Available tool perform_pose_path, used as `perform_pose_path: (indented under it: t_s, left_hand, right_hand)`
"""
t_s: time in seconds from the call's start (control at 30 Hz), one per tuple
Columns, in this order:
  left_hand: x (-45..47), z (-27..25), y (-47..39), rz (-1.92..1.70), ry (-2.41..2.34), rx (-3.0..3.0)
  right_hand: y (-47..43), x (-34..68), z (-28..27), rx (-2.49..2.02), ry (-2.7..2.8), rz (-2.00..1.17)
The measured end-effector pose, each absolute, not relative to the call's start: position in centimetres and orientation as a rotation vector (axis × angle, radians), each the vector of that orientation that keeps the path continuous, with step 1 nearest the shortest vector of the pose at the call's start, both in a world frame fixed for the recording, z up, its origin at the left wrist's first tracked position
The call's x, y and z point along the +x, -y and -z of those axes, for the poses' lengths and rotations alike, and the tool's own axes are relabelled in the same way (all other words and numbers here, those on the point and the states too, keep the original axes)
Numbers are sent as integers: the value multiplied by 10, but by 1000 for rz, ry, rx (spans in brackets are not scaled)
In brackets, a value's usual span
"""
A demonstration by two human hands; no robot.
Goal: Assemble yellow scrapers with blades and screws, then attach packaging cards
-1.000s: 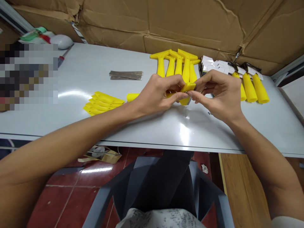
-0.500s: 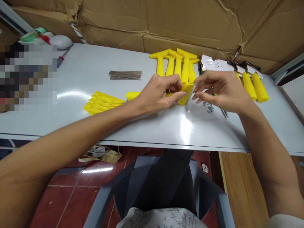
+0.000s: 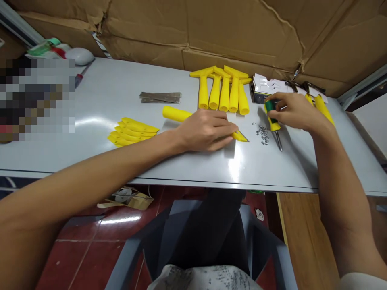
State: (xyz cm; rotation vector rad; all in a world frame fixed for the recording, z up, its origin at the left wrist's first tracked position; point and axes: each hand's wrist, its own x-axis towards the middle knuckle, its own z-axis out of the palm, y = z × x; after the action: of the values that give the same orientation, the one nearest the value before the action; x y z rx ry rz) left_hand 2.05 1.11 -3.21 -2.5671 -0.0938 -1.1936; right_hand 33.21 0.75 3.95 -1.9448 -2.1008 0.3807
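The left hand (image 3: 208,131) pinches the head of a yellow tool (image 3: 177,114) between thumb and bent fingers, its handle toward ten o'clock and a thin metal edge (image 3: 244,139) toward four, while the right hand (image 3: 293,110) closes thumb and fingers around the handle of a screwdriver (image 3: 274,121), its shaft slanting down toward five. Reading the clock from the left hand, the biggest risk seems to be the tool rolling on its round handle if that pinch slackens; next, the screwdriver's tip might skid on glossy ground, and a careless sweep could scatter the loose screws (image 3: 263,135) lying at three, just beside the shaft. A wall of creased cardboard (image 3: 211,40) fills twelve, behind a pale, shiny table (image 3: 105,80) whose glare could hide a stray screw; red floor tiles (image 3: 87,266) show at seven and a grey-blue chair (image 3: 130,249) at six. On the tabletop, yellow T-shaped handles (image 3: 223,90) lie bunched at one, a white box (image 3: 267,84) stands at two, flat yellow plates (image 3: 133,131) fan out at nine, and, thinnest, dark strips (image 3: 160,97) are stacked at ten
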Motion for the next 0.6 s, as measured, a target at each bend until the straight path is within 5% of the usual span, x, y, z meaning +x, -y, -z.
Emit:
perform_pose_path:
  t_s: [0.23,0.6]
  left_hand:
    - [25,42,-15,1099,-41,-2398]
    - [25,36,-11,996,-6,-2376]
  right_hand:
    - [-5,295,-35,-858,1335,-582]
    - [3,258,-5,-589,1505,-431]
